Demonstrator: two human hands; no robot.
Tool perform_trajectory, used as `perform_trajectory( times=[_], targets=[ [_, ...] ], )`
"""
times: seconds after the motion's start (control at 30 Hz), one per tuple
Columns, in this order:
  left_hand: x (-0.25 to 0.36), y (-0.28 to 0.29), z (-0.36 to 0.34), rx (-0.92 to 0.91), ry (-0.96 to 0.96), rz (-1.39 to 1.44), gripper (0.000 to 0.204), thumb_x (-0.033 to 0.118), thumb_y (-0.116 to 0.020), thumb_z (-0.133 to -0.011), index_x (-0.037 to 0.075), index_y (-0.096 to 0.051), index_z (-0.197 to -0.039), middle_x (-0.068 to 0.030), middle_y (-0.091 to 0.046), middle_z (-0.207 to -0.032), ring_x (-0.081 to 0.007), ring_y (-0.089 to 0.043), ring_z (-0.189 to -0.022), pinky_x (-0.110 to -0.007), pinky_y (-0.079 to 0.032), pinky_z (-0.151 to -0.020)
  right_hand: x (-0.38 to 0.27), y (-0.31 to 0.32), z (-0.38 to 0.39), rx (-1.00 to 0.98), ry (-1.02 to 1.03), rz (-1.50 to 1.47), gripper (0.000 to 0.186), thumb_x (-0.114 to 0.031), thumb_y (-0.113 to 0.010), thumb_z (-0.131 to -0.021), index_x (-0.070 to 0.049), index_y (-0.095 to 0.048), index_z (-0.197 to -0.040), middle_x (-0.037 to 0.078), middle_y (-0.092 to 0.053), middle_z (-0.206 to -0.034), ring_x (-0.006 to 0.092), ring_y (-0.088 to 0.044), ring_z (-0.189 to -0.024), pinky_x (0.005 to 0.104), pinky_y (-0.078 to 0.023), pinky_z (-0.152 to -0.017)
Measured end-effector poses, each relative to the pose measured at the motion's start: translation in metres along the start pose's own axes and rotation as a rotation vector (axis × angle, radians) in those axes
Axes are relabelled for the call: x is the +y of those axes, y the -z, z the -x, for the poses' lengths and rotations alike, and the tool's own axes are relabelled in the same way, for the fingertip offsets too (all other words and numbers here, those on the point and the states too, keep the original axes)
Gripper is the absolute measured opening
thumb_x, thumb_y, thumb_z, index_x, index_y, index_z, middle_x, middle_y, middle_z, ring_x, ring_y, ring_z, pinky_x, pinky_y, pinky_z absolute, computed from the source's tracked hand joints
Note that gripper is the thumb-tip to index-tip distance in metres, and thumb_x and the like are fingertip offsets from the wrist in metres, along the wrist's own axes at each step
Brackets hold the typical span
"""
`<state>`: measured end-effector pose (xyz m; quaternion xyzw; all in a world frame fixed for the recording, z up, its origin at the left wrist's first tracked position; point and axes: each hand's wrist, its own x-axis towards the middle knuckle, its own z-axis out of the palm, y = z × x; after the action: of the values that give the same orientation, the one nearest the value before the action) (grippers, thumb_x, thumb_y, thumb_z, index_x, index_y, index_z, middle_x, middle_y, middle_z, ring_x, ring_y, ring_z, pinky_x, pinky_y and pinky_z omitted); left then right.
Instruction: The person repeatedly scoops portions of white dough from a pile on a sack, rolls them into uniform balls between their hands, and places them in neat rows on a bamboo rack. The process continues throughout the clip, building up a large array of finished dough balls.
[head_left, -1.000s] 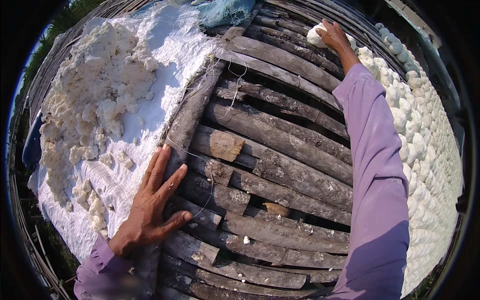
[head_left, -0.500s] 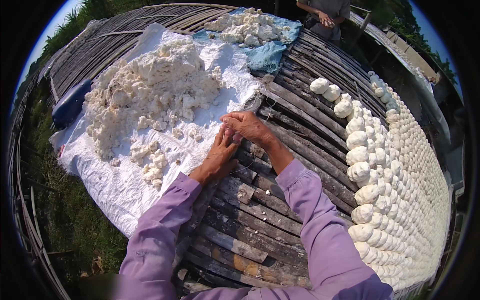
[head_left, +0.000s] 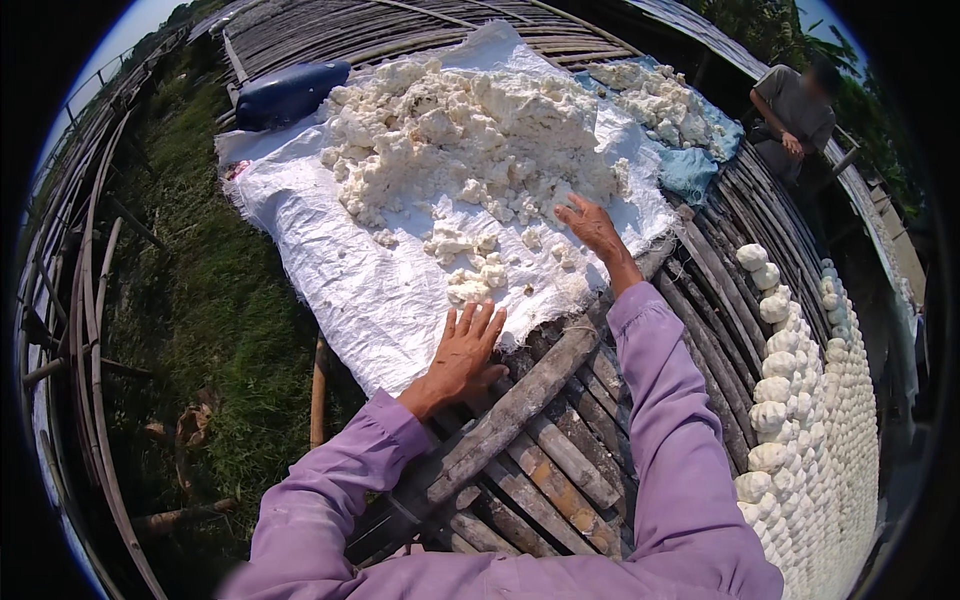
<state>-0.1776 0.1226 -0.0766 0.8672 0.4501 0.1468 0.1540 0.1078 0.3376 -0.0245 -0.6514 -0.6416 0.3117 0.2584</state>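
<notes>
A big heap of crumbly off-white dough-like stuff (head_left: pixel 470 140) lies on a white woven sheet (head_left: pixel 330 250). My left hand (head_left: pixel 460 362) is at the sheet's near edge, fingers spread and nothing in it. Just beyond its fingertips sit a few loose lumps (head_left: pixel 478 275) of the same stuff. Farther right, my right hand (head_left: pixel 597 235) reaches over the sheet by the heap's near right side. Its fingers are apart, and I see nothing held in them.
Rows of rounded white balls (head_left: pixel 790 400) cover the bamboo slats (head_left: pixel 560 460) on the right. A second pile (head_left: pixel 665 100) rests on blue cloth (head_left: pixel 690 172) at the far right. A dark blue container (head_left: pixel 290 95) lies far left. Another person (head_left: pixel 795 110) is at the back right; grass (head_left: pixel 220 300) lies left.
My hands were together over the slats; now they are apart. The left is at the sheet's near edge, the right beside the heap. The view has swung left.
</notes>
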Motion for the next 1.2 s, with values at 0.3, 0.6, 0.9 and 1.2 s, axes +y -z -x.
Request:
perform_trajectory(
  times=[0.3,0.6,0.9,1.2],
  targets=[
    [-0.021,-0.005,0.000,0.226,0.023,0.029,0.051,0.008,-0.076,-0.073,0.013,-0.069,-0.123,-0.0142,-0.048,-0.152,-0.0386,-0.042,-0.139,-0.054,-0.038,-0.111,-0.071,-0.065,-0.143,0.058,0.317,0.282,0.089,-0.068,-0.061,-0.090,-0.003,-0.046,-0.150,0.018,-0.046,-0.154,0.0335,-0.043,-0.143,0.0416,-0.034,-0.119],
    [-0.018,0.018,-0.005,0.405,-0.107,0.215,0.025,0.009,-0.073,-0.078,0.007,-0.071,-0.103,-0.0059,-0.070,-0.123,-0.0311,-0.059,-0.125,-0.049,-0.044,-0.108,-0.064,-0.109,-0.177,-0.073,0.001,0.596,0.073,-0.073,-0.061,-0.083,-0.009,-0.078,-0.112,0.017,-0.059,-0.142,0.0347,-0.053,-0.133,0.0421,-0.042,-0.112],
    [-0.021,0.021,-0.005,0.541,-0.204,0.298,0.024,0.006,-0.071,-0.076,0.002,-0.069,-0.099,-0.0104,-0.071,-0.111,-0.0285,-0.067,-0.111,-0.041,-0.055,-0.093,-0.019,-0.122,-0.081,0.158,0.302,0.484,0.067,-0.065,-0.055,-0.092,-0.015,-0.066,-0.135,0.015,-0.057,-0.145,0.0332,-0.045,-0.140,0.0508,-0.028,-0.119],
    [-0.025,0.017,-0.005,0.485,-0.219,0.313,0.027,0.002,-0.071,-0.075,0.001,-0.068,-0.102,-0.0105,-0.071,-0.113,-0.0284,-0.066,-0.111,-0.040,-0.055,-0.092,-0.069,-0.085,-0.087,0.110,0.316,0.487,0.055,-0.059,-0.047,-0.100,-0.017,-0.070,-0.129,0.010,-0.066,-0.134,0.0321,-0.059,-0.126,0.0410,-0.044,-0.108]
  ],
)
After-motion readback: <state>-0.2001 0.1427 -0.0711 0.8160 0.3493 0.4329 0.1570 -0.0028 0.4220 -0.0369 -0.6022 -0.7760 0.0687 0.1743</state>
